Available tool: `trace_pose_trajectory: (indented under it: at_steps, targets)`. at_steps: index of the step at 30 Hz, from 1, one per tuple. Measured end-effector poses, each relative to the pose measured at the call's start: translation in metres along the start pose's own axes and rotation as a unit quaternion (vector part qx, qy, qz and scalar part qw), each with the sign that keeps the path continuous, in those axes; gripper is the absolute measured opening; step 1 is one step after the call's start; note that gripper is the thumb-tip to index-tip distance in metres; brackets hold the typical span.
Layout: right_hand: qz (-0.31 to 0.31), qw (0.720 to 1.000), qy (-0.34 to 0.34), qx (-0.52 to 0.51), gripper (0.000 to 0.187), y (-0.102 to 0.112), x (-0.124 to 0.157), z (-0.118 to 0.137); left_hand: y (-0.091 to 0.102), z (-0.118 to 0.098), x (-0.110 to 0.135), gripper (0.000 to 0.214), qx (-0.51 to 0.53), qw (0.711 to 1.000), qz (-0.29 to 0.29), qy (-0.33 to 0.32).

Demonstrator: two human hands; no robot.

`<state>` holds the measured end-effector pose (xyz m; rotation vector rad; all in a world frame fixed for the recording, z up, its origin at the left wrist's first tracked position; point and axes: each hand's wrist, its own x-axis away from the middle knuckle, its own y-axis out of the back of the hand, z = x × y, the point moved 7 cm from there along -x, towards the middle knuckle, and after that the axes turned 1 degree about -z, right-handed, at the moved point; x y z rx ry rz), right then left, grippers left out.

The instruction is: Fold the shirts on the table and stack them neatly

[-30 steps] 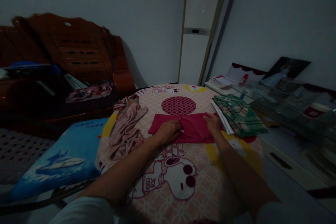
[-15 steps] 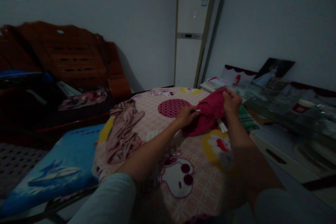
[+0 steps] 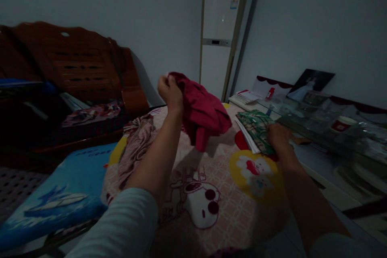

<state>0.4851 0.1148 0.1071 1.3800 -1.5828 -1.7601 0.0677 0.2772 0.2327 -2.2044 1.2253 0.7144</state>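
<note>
My left hand is closed on the edge of a crimson garment. Bunched up, it hangs above the table, its lower part dangling to the right of the hand. On the right side of the table lies a folded green plaid cloth with a white edge. Curled over that cloth's right end is my right hand; its fingertips are partly hidden. A crumpled pinkish garment lies at the table's left edge, partly behind my left forearm.
The round table wears a pink cartoon-print cover. To the left are a blue cushion and a wooden bench. A glass shelf with a paper cup stands close on the right. Behind is a tall white cabinet-like unit.
My left hand has lifted the crimson garment up and to the left. My right hand has let go of it and moved down to the green plaid cloth, which is now more exposed.
</note>
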Motion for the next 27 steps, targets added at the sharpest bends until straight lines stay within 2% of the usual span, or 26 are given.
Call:
trace_pose_trajectory:
  at_steps: [2, 3, 5, 7, 8, 9, 10, 12, 13, 15, 17, 18, 19, 20, 21, 22, 24, 25, 26, 27]
  targets:
    - [-0.007, 1.000, -0.006, -0.011, 0.029, 0.004, -0.004, 0.003, 0.039, -0.025, -0.016, 0.021, -0.050, 0.992, -0.096, -0.064]
    - [-0.019, 0.999, -0.007, -0.031, 0.028, 0.008, -0.006, 0.007, 0.051, -0.038, -0.015, 0.016, -0.064, 0.986, -0.102, -0.113]
    - [-0.062, 0.992, 0.000, -0.114, 0.026, 0.023, -0.010, 0.020, 0.060, -0.052, -0.001, 0.014, -0.092, 0.979, -0.046, -0.175]
    - [-0.111, 0.961, 0.005, -0.255, 0.023, 0.043, -0.013, 0.040, 0.063, -0.050, 0.018, 0.017, -0.125, 0.975, 0.020, -0.183]
    - [-0.127, 0.930, 0.009, -0.344, 0.021, 0.053, -0.014, 0.053, 0.065, -0.044, 0.026, 0.018, -0.143, 0.974, 0.043, -0.171]
    - [-0.129, 0.886, 0.011, -0.446, 0.018, 0.062, -0.014, 0.068, 0.068, -0.037, 0.031, 0.019, -0.164, 0.972, 0.068, -0.153]
    - [-0.127, 0.829, -0.005, -0.545, 0.016, 0.069, -0.013, 0.084, 0.069, -0.028, 0.035, 0.020, -0.186, 0.969, 0.102, -0.130]
    - [-0.082, 0.702, 0.032, -0.707, 0.018, 0.087, -0.004, 0.130, 0.066, -0.009, 0.041, 0.019, -0.223, 0.944, 0.227, -0.084]
    - [-0.043, 0.648, 0.090, -0.755, 0.020, 0.099, 0.004, 0.159, 0.064, 0.000, 0.047, 0.021, -0.230, 0.920, 0.310, -0.067]
    - [0.047, 0.580, 0.187, -0.792, 0.024, 0.117, 0.026, 0.212, 0.061, 0.012, 0.065, 0.040, -0.214, 0.857, 0.465, -0.058]
    - [0.117, 0.552, 0.233, -0.792, 0.027, 0.122, 0.047, 0.249, 0.062, 0.018, 0.086, 0.052, -0.179, 0.800, 0.569, -0.068]
    - [0.140, 0.552, 0.245, -0.785, 0.028, 0.120, 0.054, 0.260, 0.064, 0.022, 0.094, 0.051, -0.171, 0.783, 0.594, -0.070]
    - [0.152, 0.564, 0.250, -0.772, 0.027, 0.114, 0.059, 0.266, 0.066, 0.028, 0.097, 0.045, -0.176, 0.778, 0.600, -0.066]
    - [0.152, 0.590, 0.250, -0.753, 0.024, 0.105, 0.060, 0.265, 0.071, 0.035, 0.094, 0.039, -0.193, 0.789, 0.580, -0.059]
    - [0.136, 0.627, 0.238, -0.729, 0.021, 0.094, 0.058, 0.258, 0.077, 0.041, 0.084, 0.035, -0.220, 0.816, 0.533, -0.050]
    - [0.115, 0.676, 0.228, -0.691, 0.017, 0.083, 0.054, 0.246, 0.088, 0.045, 0.069, 0.033, -0.251, 0.852, 0.457, -0.044]
    - [0.033, 0.786, 0.170, -0.593, 0.018, 0.062, 0.041, 0.204, 0.122, 0.044, 0.031, 0.033, -0.295, 0.921, 0.247, -0.051]
    - [-0.009, 0.836, 0.138, -0.531, 0.023, 0.054, 0.034, 0.178, 0.140, 0.041, 0.016, 0.035, -0.304, 0.938, 0.154, -0.064]
    - [-0.039, 0.875, 0.100, -0.471, 0.026, 0.047, 0.029, 0.153, 0.154, 0.037, 0.005, 0.037, -0.317, 0.940, 0.098, -0.083]
    - [-0.052, 0.903, 0.060, -0.423, 0.028, 0.042, 0.024, 0.128, 0.164, 0.035, -0.003, 0.039, -0.337, 0.935, 0.060, -0.096]
